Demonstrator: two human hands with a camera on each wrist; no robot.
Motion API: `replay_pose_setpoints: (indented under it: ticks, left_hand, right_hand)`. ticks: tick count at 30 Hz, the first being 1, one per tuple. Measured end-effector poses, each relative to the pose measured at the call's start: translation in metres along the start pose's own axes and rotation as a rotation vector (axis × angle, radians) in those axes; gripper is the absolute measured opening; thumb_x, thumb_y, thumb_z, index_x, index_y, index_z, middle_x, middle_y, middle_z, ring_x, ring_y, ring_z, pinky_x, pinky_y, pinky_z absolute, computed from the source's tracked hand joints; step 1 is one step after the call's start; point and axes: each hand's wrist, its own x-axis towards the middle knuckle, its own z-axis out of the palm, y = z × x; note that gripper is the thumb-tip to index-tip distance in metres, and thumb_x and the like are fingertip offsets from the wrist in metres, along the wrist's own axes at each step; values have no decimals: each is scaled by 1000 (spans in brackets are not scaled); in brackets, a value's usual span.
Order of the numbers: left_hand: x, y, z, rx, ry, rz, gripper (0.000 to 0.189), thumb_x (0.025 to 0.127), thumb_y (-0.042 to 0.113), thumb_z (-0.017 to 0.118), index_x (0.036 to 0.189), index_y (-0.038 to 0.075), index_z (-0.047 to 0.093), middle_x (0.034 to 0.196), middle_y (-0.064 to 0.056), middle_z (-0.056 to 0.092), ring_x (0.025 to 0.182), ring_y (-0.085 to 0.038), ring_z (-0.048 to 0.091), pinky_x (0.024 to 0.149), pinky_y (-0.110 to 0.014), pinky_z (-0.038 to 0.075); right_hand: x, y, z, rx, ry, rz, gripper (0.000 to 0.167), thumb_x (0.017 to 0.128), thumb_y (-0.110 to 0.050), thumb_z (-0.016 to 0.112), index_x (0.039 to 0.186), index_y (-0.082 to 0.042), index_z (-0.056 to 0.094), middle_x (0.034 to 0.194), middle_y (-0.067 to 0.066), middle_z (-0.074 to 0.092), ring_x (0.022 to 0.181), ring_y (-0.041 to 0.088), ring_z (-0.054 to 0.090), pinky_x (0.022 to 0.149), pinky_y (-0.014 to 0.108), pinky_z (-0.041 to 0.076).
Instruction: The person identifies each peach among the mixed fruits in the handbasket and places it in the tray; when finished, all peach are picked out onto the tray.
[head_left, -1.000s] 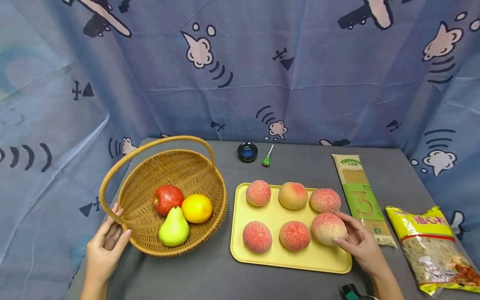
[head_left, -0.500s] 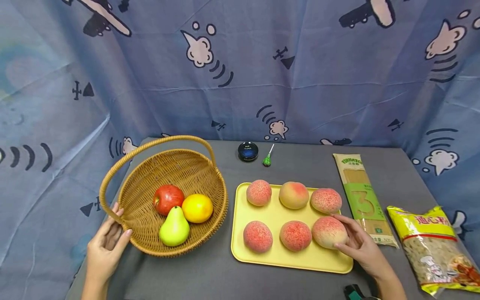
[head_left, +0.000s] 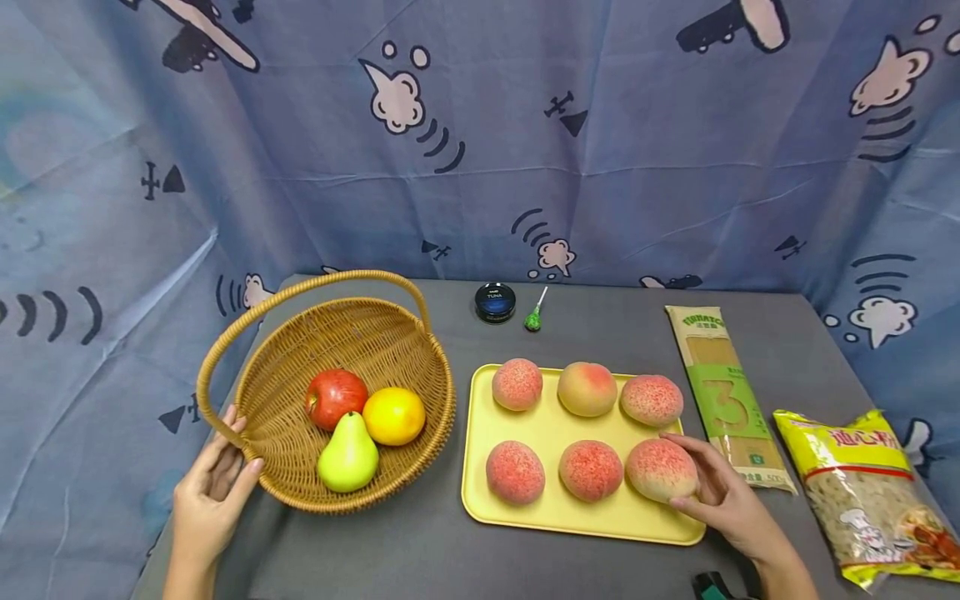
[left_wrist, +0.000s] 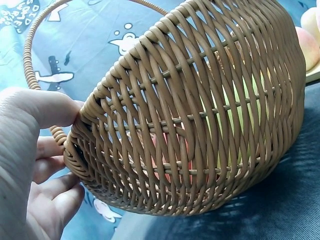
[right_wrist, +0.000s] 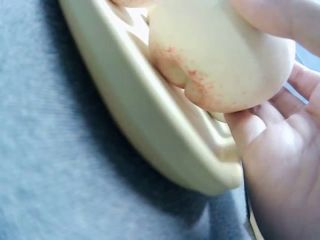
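Note:
In the head view my left hand (head_left: 213,475) grips the rim of a wicker basket (head_left: 352,321) near the foot of its handle. The left wrist view has the thumb on one side of the woven rim (left_wrist: 95,102) and fingers on the other. A red apple (head_left: 336,398), a green pear (head_left: 348,454) and a yellow lemon-like fruit (head_left: 394,417) lie inside. On the right, my right hand (head_left: 723,487) holds a peach (head_left: 662,471) between thumb and fingers at the front right corner of a yellow tray (head_left: 540,527). Its pale underside (right_wrist: 225,55) shows close over the tray's edge.
Several other peaches (head_left: 588,389) sit in two rows on the tray. Behind it are a tuna tin (head_left: 495,302) and a green lollipop (head_left: 533,318). To the right lie a noodle pack (head_left: 727,400) and a yellow-topped food bag (head_left: 862,500). A patterned curtain (head_left: 480,167) hangs behind the table.
My right hand has brought the peach slightly down and to the right, toward the tray's front right corner. My left hand and the basket have stayed put.

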Motion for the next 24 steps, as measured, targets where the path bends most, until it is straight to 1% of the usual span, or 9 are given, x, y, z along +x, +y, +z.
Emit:
replay_pose_setpoints:
  ticks: [2, 4, 11, 13, 15, 20, 24]
  left_hand:
    - [0, -1, 0, -5, -8, 11, 51, 81, -26, 51, 130, -22, 40, 149, -26, 31, 133, -11, 44, 101, -15, 42]
    - [-1, -1, 0, -4, -11, 10, 51, 81, -26, 51, 131, -22, 41, 149, -26, 31, 133, -11, 44, 101, -15, 42]
    - [0, 1, 0, 1, 13, -63, 53, 81, -27, 51, 133, -19, 41, 150, -25, 30, 133, -11, 44, 101, -16, 41]
    - [0, 1, 0, -3, 18, -75, 54, 81, -27, 51, 133, -18, 41, 150, -24, 31, 133, -11, 44, 102, -16, 41]
    - [0, 1, 0, -3, 14, -68, 53, 81, -27, 51, 133, -19, 41, 150, -24, 30, 133, -11, 44, 102, -16, 41]
    - [0, 0, -1, -8, -10, -6, 52, 82, -26, 51, 132, -21, 40, 150, -24, 31, 132, -10, 45, 101, -15, 42]
    - [1, 0, -1, -12, -14, 22, 51, 82, -26, 51, 131, -22, 40, 149, -23, 34, 132, -10, 45, 101, -15, 41]
  right_hand:
    - [-1, 1, 0, 10, -6, -3, 75, 79, 25, 56, 143, 10, 20, 146, 8, 33, 131, -3, 38, 101, 10, 40]
    - [-2, 1, -1, 9, -15, -1, 75, 80, 25, 55, 144, 10, 19, 147, 5, 33, 132, -3, 37, 101, 10, 41]
    - [-4, 0, -2, -26, -31, 43, 75, 83, 22, 55, 147, 8, 17, 150, -3, 33, 130, -5, 39, 96, 12, 46]
    - [-4, -1, -1, -32, -35, 54, 75, 84, 21, 54, 147, 7, 17, 150, -5, 33, 130, -5, 40, 94, 13, 47]
    - [-4, -2, -1, -43, -39, 55, 75, 84, 20, 54, 147, 7, 17, 150, -7, 33, 130, -5, 40, 93, 13, 48]
    - [-4, -3, 1, -63, -55, 58, 76, 85, 19, 54, 149, 6, 15, 151, -11, 32, 130, -6, 40, 91, 13, 49]
    - [-4, -3, 1, -82, -60, 56, 78, 84, 19, 55, 149, 5, 14, 152, -9, 30, 131, -6, 38, 92, 12, 48]
